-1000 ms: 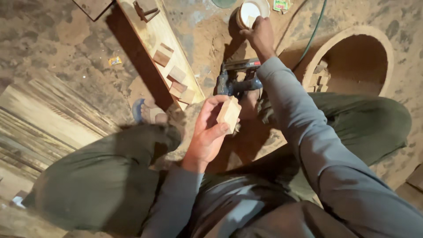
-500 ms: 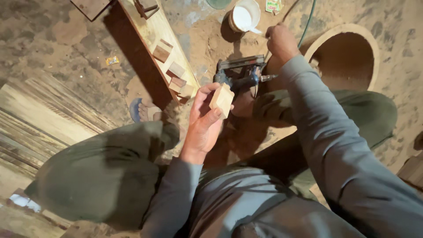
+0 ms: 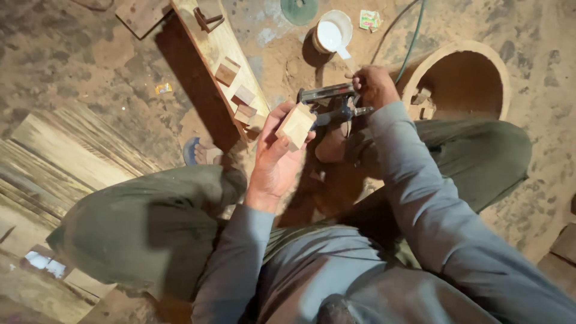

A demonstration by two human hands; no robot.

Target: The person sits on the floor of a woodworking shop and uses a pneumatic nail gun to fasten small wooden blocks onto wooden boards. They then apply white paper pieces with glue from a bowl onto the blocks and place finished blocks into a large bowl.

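The right hand (image 3: 373,85) left the white cup (image 3: 333,33) at twelve o'clock and gripped the nail gun (image 3: 329,103).

Pale, matt raw-wood block (image 3: 296,125), dull dark metal tool (image 3: 329,103) — gritty, sandy floor (image 3: 90,72), soft cloth sleeves (image 3: 420,198).

White cup (image 3: 333,33), green disc (image 3: 300,9), round wooden ring (image 3: 459,81), plank (image 3: 225,57).
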